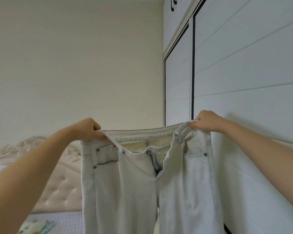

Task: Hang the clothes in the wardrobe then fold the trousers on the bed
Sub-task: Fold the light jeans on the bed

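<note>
Head view: a pair of pale, washed-out trousers (139,191) is held up in the air by the waistband, with the fly open, the button undone and the legs hanging straight down past the bottom of the frame. The left hand (89,130) has its fingers curled round the band at one hip. The right hand (207,121) grips a bunched fold of the band at the other hip, so both hands are clamped on the cloth and the back of the band is stretched between them. Only the hands carry the trousers. They hang in front of the tufted headboard (63,186) of the bed (61,218), whose white textured cover shows at the lower left, and near the closed white doors of the wardrobe (243,73) on the right. With the doors shut and the trousers spread out, the hanging seems done and the folding is just starting. The next move probably calls for bringing the two hips together so one leg lies on the other with the seams matched, then lowering the trousers flat onto the bed cover. The leg ends are out of sight, so any twist there cannot be told.
</note>
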